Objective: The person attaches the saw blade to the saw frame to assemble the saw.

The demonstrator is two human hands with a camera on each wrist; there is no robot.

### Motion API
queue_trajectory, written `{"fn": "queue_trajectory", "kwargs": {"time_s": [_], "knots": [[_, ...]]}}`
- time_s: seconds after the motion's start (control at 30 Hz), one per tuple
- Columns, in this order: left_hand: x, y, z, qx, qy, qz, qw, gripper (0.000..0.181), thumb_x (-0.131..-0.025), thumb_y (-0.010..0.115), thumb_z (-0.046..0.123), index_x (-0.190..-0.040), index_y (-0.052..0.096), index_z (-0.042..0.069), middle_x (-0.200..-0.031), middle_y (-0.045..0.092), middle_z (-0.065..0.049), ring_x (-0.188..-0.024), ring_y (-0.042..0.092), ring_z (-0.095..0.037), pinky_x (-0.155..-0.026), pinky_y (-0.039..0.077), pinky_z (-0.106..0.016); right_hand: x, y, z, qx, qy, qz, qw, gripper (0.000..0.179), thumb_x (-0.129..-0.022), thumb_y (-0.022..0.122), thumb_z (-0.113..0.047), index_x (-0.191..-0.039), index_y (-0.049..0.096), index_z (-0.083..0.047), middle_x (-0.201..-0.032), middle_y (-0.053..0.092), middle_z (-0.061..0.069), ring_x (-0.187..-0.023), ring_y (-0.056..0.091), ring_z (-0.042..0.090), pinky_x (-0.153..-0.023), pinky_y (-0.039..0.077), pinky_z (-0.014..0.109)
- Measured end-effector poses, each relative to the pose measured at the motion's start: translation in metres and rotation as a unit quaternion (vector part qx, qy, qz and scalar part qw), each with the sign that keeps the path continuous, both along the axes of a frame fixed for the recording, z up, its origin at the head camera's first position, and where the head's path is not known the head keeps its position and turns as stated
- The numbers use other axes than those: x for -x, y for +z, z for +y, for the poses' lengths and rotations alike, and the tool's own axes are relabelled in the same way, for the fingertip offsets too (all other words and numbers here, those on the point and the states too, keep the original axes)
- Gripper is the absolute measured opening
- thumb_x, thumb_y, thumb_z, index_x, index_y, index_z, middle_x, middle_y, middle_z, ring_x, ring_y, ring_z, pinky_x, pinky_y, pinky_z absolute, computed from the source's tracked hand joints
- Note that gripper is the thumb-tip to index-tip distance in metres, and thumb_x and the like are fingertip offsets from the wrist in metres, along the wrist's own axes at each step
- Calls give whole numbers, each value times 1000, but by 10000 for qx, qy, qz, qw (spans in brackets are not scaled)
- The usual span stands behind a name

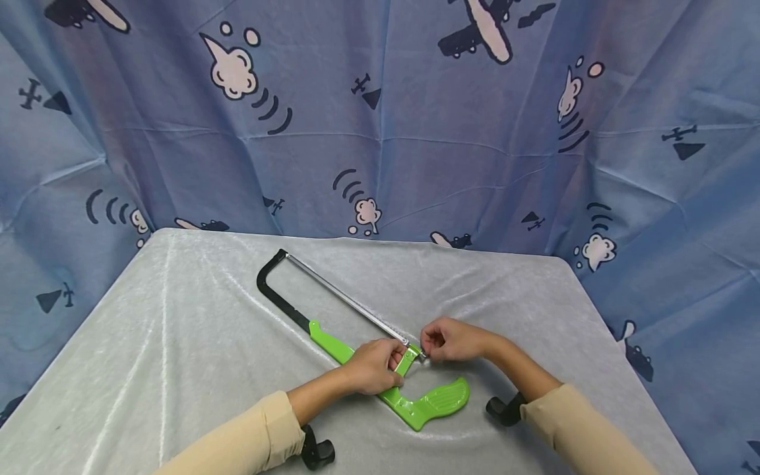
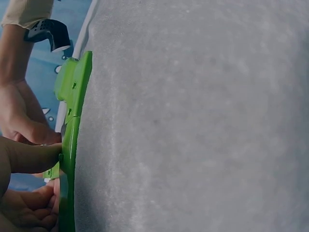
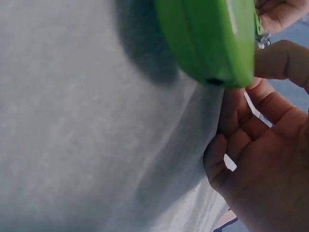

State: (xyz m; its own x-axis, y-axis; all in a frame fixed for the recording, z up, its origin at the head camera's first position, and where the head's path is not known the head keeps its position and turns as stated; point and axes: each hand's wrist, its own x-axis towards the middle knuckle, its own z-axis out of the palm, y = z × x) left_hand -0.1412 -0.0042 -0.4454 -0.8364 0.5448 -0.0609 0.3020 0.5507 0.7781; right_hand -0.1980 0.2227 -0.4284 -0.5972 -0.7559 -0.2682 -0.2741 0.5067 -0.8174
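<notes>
A hacksaw (image 1: 330, 345) lies on the cloth-covered table, with a green frame and handle (image 1: 444, 398) and a black front bow (image 1: 267, 286). Its silver blade bar (image 1: 347, 300) runs diagonally along the far side. My left hand (image 1: 371, 367) grips the green frame near the short crosspiece (image 1: 407, 360), thumb and fingers on either side. At the crosspiece's outer end, the curled fingers of my right hand (image 1: 456, 340) pinch the small metal wing nut (image 1: 423, 356). In the right wrist view the green handle (image 3: 207, 38) covers part of the fingertips.
A pale grey plush cloth (image 1: 202, 369) covers the table. Behind it hangs a blue curtain (image 1: 320, 99) printed with planes and clouds. Black wrist mounts (image 1: 317, 452) sit at both cuffs, close above the table.
</notes>
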Motion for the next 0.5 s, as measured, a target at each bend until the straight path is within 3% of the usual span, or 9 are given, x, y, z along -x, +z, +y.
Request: {"fn": "queue_trajectory", "kwargs": {"time_s": [0.23,0.5], "knots": [[1,-1,0,49,26,-31,10000,31,-74,80,4,-100,64,7,-79,56,5,-73,48,-3,-70,41,-21,-8,7,-12,-476,89,431,9979,13,-77,67,0,-74,57,-8,-64,48,-7,-58,44,3,-55,36,19],[0,-2,1,45,40,-104,9999,32,-74,80,4,-102,64,7,-80,57,4,-72,48,-4,-69,40,-21,-15,11,-21,-737,-205,543,9956,21,-76,65,-3,-64,51,-12,-57,40,-10,-52,36,4,-52,29,20]]}}
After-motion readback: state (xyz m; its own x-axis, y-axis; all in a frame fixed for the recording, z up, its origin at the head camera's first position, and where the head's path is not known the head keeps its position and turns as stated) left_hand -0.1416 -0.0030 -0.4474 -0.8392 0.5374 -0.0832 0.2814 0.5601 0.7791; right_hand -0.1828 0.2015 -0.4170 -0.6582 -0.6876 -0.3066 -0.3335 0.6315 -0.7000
